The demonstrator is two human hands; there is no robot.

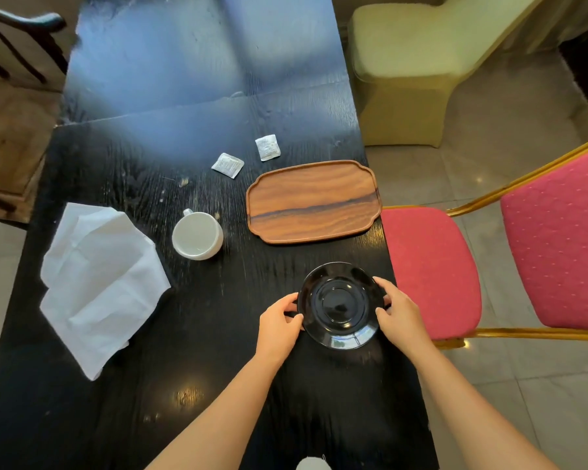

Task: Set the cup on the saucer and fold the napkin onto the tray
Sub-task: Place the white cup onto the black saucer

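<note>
A glossy black saucer lies on the dark table near its right edge. My left hand grips its left rim and my right hand grips its right rim. An empty white cup stands upright to the upper left of the saucer, its handle pointing away from me. A crumpled white napkin is spread on the left side of the table. The bare wooden tray sits beyond the saucer by the right edge.
Two small white sachets lie behind the tray. The black table runs away from me. A red chair with a gold frame stands close to the right edge, a covered chair behind it.
</note>
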